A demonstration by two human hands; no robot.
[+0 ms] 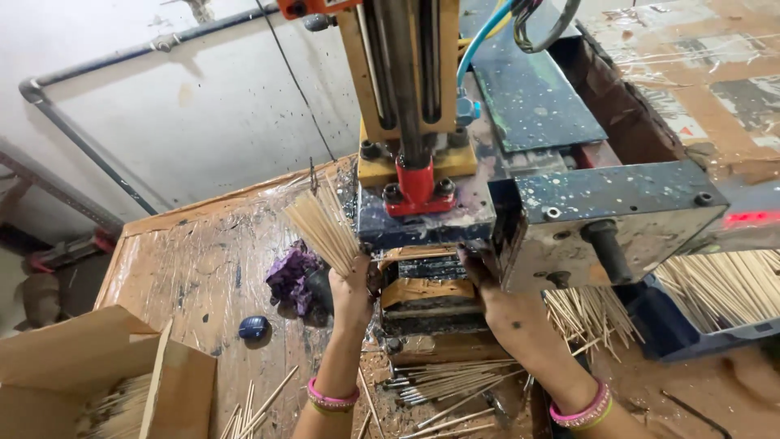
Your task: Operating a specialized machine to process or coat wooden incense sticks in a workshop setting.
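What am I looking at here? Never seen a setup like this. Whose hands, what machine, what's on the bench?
One picture, from a camera on a person's head, looking down at their own two bare hands at a workbench.

The left hand holds a fanned bundle of thin sticks, raised beside the machine. The right hand reaches in under the machine's grey metal box; its fingertips are hidden, so I cannot tell whether it grips anything.

The machine is an upright yellow and red press-like unit with a blue hose, spattered with dark paste.

On the bench, which is wrapped in plastic film: a purple cloth, a small dark blue lump, loose sticks by the wrists, and a cardboard box with more sticks at lower left. A tray of sticks sits at the right.
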